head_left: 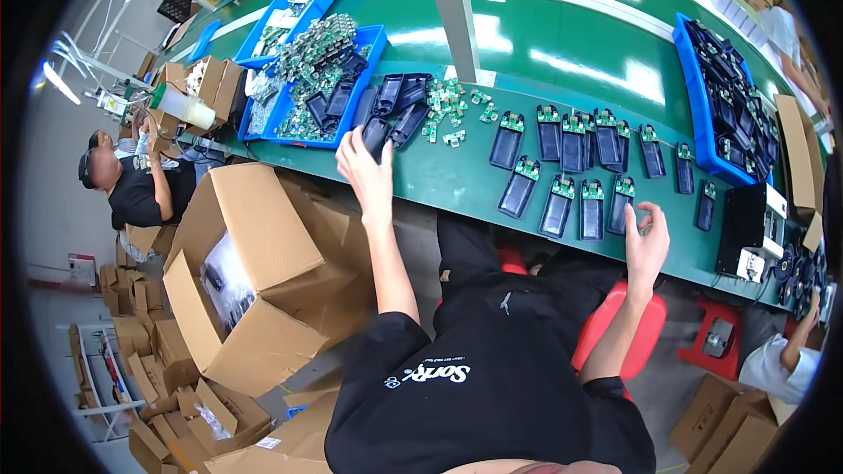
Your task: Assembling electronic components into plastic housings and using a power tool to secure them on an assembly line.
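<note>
My left hand (367, 177) reaches to the near side of a pile of black plastic casings. Its thumb and fingers are closed around one black casing (375, 134). More black casings (409, 92) lie heaped just beyond it. My right hand (646, 241) hovers at the table's near edge, fingers apart and a little curled, with nothing seen in them. Beside its thumb lies a casing with a green circuit board (622, 202) at its top end. Several similar board-fitted casings (572, 142) lie in two loose rows. Small loose green circuit boards (449, 105) are scattered between the pile and the rows.
A blue bin (375, 57) heaped with circuit boards stands at left on the green table (439, 180). Another blue bin (702, 114), full of black casings, is at right, near a black-and-white machine (752, 233). An open cardboard box (263, 228) stands left of my legs. Other people work nearby.
</note>
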`<state>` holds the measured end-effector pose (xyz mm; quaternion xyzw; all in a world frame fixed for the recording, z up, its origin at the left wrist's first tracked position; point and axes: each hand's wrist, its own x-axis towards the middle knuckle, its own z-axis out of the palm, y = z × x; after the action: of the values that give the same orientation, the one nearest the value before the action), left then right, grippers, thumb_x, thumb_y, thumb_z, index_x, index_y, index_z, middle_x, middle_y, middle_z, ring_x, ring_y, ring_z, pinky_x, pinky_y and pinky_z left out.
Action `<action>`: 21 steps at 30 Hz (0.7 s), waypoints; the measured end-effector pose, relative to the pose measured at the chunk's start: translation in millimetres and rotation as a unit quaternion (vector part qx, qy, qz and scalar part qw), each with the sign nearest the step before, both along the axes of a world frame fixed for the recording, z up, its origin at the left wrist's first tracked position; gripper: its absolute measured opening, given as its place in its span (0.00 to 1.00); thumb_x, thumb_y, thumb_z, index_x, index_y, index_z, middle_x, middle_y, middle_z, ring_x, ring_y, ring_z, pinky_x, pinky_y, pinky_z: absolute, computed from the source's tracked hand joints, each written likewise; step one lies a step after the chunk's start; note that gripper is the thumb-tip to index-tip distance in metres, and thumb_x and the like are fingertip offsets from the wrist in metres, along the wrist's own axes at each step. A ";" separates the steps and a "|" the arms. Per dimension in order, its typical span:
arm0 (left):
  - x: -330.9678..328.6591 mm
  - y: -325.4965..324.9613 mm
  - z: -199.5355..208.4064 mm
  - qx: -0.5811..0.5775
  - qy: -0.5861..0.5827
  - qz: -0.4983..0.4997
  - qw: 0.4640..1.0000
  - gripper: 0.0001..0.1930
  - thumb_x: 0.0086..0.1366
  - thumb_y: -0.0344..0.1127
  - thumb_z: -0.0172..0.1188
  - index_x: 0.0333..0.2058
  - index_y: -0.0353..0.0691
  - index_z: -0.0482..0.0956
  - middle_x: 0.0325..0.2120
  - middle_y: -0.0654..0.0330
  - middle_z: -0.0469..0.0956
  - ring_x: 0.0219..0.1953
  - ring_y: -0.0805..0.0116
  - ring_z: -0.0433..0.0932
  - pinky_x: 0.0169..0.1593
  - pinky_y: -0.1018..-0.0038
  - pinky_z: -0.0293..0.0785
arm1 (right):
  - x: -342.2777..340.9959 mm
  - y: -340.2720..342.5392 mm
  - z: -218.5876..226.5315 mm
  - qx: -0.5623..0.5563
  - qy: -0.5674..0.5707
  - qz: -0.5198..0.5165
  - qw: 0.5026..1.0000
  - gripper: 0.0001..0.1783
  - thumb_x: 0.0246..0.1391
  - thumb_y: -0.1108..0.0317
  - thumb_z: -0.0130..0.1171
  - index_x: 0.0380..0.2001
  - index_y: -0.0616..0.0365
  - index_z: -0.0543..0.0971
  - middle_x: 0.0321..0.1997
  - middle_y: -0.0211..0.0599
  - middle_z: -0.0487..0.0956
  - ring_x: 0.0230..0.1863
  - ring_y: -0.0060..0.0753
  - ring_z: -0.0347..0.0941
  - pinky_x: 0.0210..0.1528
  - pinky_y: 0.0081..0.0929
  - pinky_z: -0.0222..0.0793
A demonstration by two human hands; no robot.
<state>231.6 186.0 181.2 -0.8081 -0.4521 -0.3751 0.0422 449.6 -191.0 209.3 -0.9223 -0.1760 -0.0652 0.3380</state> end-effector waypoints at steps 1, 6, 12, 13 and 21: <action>-3.7 4.5 -0.9 0.002 -0.003 0.001 1.000 0.23 0.63 0.38 0.64 0.54 0.35 0.72 0.49 0.51 0.73 0.54 0.51 0.70 0.58 0.60 0.65 | -3.3 7.6 9.5 0.046 -0.008 0.018 0.999 0.09 0.56 0.69 0.64 0.37 0.63 0.78 0.20 0.27 0.65 0.22 0.17 0.57 0.25 0.21 0.58; -31.6 16.2 -24.6 -0.108 -0.010 -0.033 0.994 0.27 0.64 0.41 0.63 0.58 0.35 0.69 0.48 0.46 0.75 0.52 0.48 0.73 0.56 0.59 0.67 | -30.4 80.3 46.7 0.169 0.016 0.181 0.969 0.12 0.54 0.71 0.65 0.41 0.59 0.78 0.27 0.31 0.70 0.26 0.22 0.63 0.29 0.23 0.63; -27.0 1.1 -7.2 -0.150 -0.046 -0.039 0.987 0.28 0.68 0.47 0.58 0.59 0.33 0.68 0.45 0.42 0.77 0.48 0.45 0.76 0.53 0.58 0.71 | -48.0 201.6 28.6 0.135 -0.043 0.389 0.910 0.13 0.50 0.68 0.65 0.41 0.55 0.78 0.35 0.36 0.76 0.33 0.37 0.75 0.38 0.31 0.72; -27.4 -0.2 -6.4 -0.149 -0.048 -0.037 0.987 0.28 0.68 0.47 0.58 0.59 0.33 0.68 0.45 0.42 0.77 0.48 0.45 0.76 0.53 0.58 0.71 | -49.3 219.4 20.7 0.114 -0.076 0.397 0.907 0.14 0.50 0.67 0.65 0.40 0.55 0.78 0.37 0.37 0.76 0.35 0.39 0.76 0.39 0.33 0.73; -33.0 -6.7 -18.5 -0.252 -0.182 -0.028 0.950 0.25 0.71 0.48 0.53 0.55 0.31 0.71 0.39 0.42 0.81 0.42 0.45 0.79 0.49 0.58 0.72 | -47.3 266.7 -21.9 -0.038 -0.121 0.421 0.898 0.09 0.52 0.66 0.62 0.37 0.54 0.80 0.38 0.39 0.78 0.40 0.44 0.78 0.42 0.39 0.73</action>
<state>198.6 179.3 162.7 -0.7230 -0.5089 -0.3904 -0.2566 402.3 75.7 187.4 -0.7592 -0.5898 -0.0208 0.2746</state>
